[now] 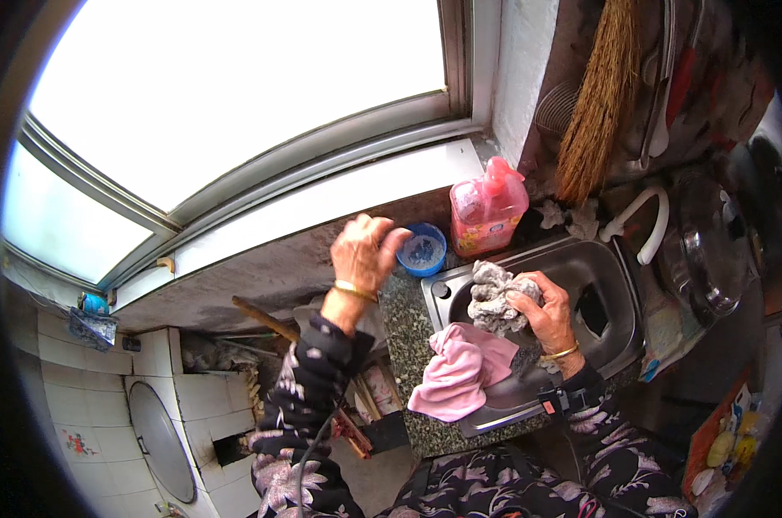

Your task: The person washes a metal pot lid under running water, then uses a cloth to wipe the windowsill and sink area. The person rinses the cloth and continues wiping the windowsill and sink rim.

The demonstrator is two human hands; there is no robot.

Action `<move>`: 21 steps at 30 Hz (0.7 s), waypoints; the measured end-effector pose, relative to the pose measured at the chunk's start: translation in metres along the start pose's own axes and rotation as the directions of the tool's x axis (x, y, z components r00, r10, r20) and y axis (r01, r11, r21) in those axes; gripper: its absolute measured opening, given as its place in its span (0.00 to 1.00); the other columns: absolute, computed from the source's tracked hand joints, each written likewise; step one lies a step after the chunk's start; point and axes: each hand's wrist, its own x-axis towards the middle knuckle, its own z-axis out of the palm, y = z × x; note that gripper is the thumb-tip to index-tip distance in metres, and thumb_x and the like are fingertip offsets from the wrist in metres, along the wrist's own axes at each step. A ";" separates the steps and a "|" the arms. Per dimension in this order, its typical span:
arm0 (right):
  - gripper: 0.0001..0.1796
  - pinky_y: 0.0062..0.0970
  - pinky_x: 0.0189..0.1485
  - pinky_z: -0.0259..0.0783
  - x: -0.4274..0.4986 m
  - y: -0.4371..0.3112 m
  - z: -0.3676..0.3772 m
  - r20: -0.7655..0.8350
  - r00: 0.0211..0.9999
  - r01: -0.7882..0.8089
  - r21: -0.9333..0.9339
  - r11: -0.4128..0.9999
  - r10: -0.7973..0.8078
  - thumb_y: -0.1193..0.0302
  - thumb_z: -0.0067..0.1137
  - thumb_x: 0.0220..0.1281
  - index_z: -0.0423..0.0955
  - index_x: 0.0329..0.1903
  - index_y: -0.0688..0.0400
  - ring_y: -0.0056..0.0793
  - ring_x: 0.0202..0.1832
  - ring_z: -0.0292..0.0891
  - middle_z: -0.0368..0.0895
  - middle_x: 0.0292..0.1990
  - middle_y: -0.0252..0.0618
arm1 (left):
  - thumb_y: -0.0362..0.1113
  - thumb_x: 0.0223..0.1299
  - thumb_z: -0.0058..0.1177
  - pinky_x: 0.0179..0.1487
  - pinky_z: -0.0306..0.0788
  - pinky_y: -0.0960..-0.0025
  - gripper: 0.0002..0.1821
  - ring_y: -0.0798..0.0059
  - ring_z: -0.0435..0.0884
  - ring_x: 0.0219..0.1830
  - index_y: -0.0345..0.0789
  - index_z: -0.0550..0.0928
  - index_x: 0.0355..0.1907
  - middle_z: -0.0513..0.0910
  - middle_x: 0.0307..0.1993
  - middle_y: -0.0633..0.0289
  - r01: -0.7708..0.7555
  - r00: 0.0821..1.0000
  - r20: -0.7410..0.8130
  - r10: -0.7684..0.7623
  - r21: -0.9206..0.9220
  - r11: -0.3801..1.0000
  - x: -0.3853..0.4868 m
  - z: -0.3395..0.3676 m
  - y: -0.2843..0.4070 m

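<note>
My right hand (545, 312) grips a crumpled, wet grey-white cloth (494, 299) above a stainless steel sink (614, 275). My left hand (367, 249) is raised beside a blue bowl (422, 251) with whitish contents; its thumb points towards the bowl, and no held item shows. Whether the thumb touches the bowl's rim I cannot tell. A pink cloth (454, 379) hangs over the near left edge of the sink, partly on the speckled stone counter (404, 337). Behind the sink stands a pink pump bottle (489, 210). The bottom of the sink is partly hidden by my right hand and the grey cloth.
A white curved faucet (656, 217) rises at the sink's far right, near metal basins (714, 252). A straw broom (598, 103) hangs on the wall. The windowsill (300, 210) runs behind the counter. At the lower left is a tiled stove with a round metal lid (162, 441).
</note>
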 end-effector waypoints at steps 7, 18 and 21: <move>0.22 0.18 0.48 0.71 -0.032 0.007 0.029 0.183 0.974 -0.203 0.465 0.862 0.131 0.57 0.60 0.73 0.76 0.55 0.63 0.13 0.44 0.73 0.82 0.42 0.31 | 0.40 0.52 0.75 0.58 0.74 0.65 0.43 0.66 0.76 0.58 0.35 0.69 0.70 0.77 0.58 0.53 0.140 0.918 0.340 0.204 -0.760 0.634 -0.064 0.003 0.112; 0.52 0.38 0.69 0.68 -0.041 -0.033 -0.013 0.532 0.847 -0.326 0.555 0.765 -0.024 0.47 0.63 0.66 0.48 0.77 0.67 0.40 0.69 0.69 0.68 0.68 0.56 | 0.35 0.52 0.70 0.48 0.77 0.74 0.25 0.82 0.81 0.42 0.33 0.80 0.55 0.83 0.43 0.67 0.742 0.649 0.758 0.059 -0.649 0.168 -0.041 -0.047 0.106; 0.48 0.35 0.60 0.79 -0.062 -0.019 -0.054 0.428 0.897 -0.298 0.410 0.862 0.106 0.47 0.61 0.67 0.52 0.76 0.65 0.45 0.63 0.76 0.69 0.67 0.60 | 0.33 0.54 0.65 0.40 0.76 0.75 0.16 0.84 0.80 0.34 0.34 0.83 0.46 0.83 0.35 0.68 0.619 0.765 0.642 -0.056 -0.708 0.339 -0.002 -0.064 0.081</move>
